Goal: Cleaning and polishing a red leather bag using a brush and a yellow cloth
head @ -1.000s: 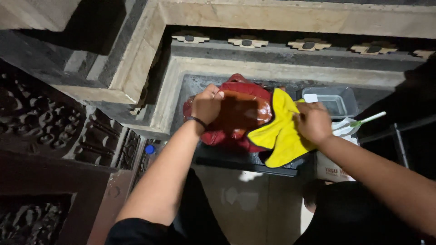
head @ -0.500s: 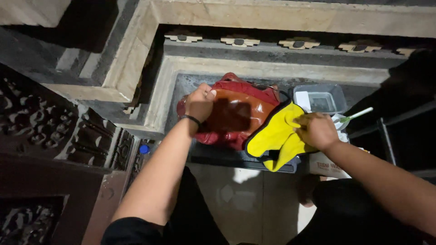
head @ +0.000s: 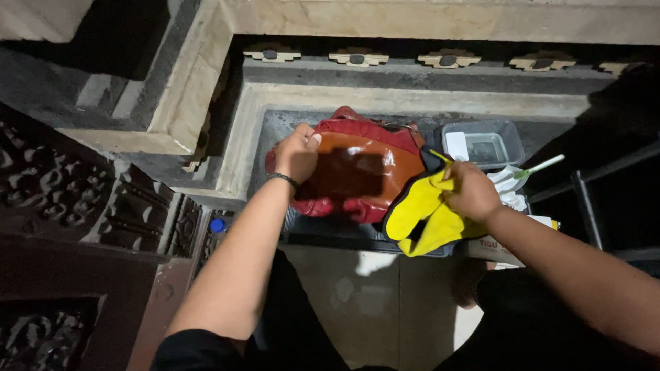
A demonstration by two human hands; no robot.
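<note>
A glossy red and brown leather bag (head: 364,172) lies on a dark mat inside a stone recess. My left hand (head: 297,151) grips the bag's left upper edge and holds it down; a dark band circles that wrist. My right hand (head: 469,190) clutches a yellow cloth (head: 419,218) with a dark edge, pressed against the bag's right side. The cloth hangs over the mat's front edge.
A clear plastic tub (head: 485,144) sits behind my right hand, next to white wipes and a green-tipped stick (head: 543,165). A small box (head: 505,249) lies at the right. Carved dark wood (head: 69,199) is at left, a stone ledge (head: 412,99) behind, a blue cap (head: 217,225) below.
My right hand has drawn the yellow cloth down and to the right, off the bag's top to its right side. My left hand stays on the bag's left edge.
</note>
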